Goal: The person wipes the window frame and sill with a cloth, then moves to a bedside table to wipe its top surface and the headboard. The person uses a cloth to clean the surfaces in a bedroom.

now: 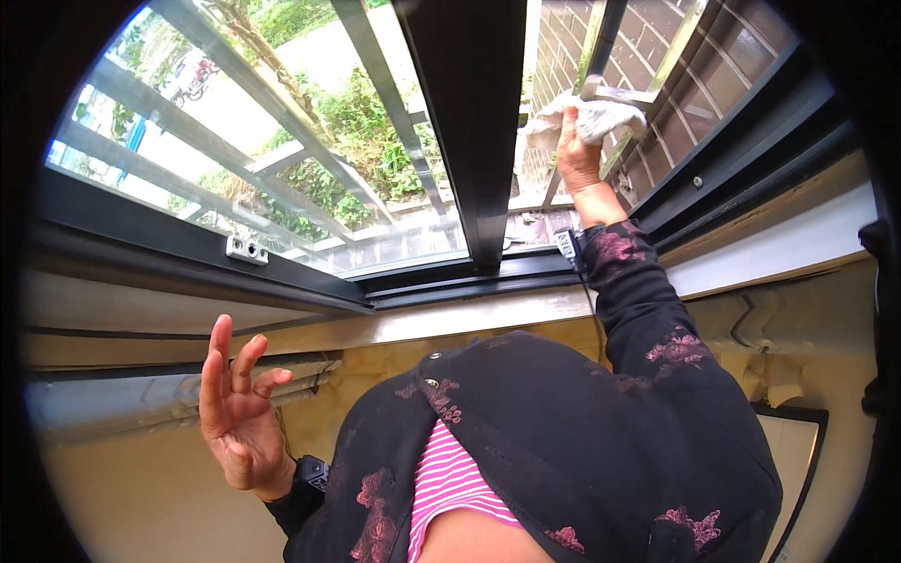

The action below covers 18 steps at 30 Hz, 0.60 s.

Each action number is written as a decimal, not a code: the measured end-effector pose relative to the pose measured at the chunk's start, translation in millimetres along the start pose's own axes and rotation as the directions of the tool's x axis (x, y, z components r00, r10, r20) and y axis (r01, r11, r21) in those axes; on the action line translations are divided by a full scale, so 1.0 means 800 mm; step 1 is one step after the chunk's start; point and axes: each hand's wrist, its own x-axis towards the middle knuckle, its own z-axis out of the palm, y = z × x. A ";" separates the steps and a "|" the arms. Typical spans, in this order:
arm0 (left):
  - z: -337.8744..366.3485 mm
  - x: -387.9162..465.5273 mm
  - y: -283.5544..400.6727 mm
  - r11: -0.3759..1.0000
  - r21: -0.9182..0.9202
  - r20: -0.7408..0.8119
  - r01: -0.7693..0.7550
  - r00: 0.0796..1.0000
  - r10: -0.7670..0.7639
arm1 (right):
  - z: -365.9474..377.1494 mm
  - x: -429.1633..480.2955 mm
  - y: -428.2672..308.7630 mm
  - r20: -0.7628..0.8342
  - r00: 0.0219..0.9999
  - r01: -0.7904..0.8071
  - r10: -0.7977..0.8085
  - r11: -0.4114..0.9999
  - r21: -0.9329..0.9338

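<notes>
My right hand [578, 158] is stretched out through the opening on the right side of the window. It grips a white cloth [598, 119], which lies against a metal bar of the outer window grille [619, 91]. The cloth hides part of my fingers and of the bar. My left hand [243, 415] is raised at the left with the palm up and the fingers apart, touching nothing. A dark device [312, 473] is strapped to my left wrist. Another strapped device [566, 246] with a cable shows by my right wrist.
A dark vertical window frame [468, 127] divides the glass pane [281, 141] on the left from the opening. The sliding track [436, 280] runs along the bottom, above a pale sill [450, 317]. A brick wall [711, 77] stands outside at right. Curtains [176, 401] hang at left.
</notes>
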 end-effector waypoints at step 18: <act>0.015 0.012 0.001 0.995 0.098 0.093 0.008 0.996 -0.017 | 0.008 -0.014 0.028 0.089 0.996 0.009 -0.001 0.997 -0.080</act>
